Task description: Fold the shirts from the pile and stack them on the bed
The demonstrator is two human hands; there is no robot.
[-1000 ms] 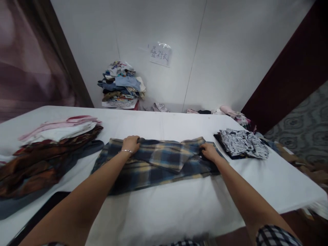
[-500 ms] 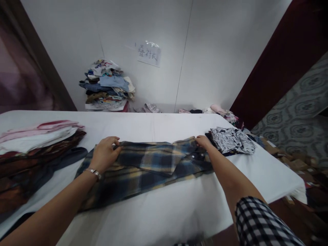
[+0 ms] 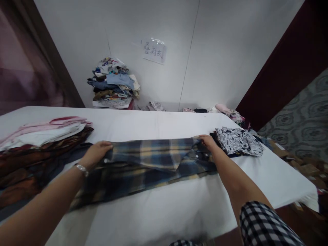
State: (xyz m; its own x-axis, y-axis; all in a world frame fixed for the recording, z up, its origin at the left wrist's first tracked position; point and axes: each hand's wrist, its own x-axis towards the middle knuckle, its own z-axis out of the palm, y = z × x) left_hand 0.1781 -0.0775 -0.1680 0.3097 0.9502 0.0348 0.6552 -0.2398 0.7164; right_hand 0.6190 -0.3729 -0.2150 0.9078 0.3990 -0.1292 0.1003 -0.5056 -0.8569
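Observation:
A plaid shirt (image 3: pixel 153 160) in dark blue, yellow and cream lies lengthwise across the white table, with one long part folded over the rest. At its far left corner, my left hand (image 3: pixel 96 153) is closed on the cloth, a bracelet at the wrist. My right hand (image 3: pixel 207 140) pinches the far right corner near the collar, where a few light buttons show. Between my hands the far edge of the shirt runs nearly straight. Its near left end spreads towards me and looks slightly blurred.
Stacked garments (image 3: pixel 51 136) in pink, white and brown lie at the left. Beyond my right hand sits a folded black-and-white printed garment (image 3: pixel 238 140). A tall clothes pile (image 3: pixel 114 83) stands by the wall, near a paper sign (image 3: pixel 154 51). The white table (image 3: pixel 159 124) ends at the right.
My left hand has shifted left to the shirt's end, and the far edge now looks straighter and flatter. My right hand keeps its hold on the right corner. The view has turned slightly left.

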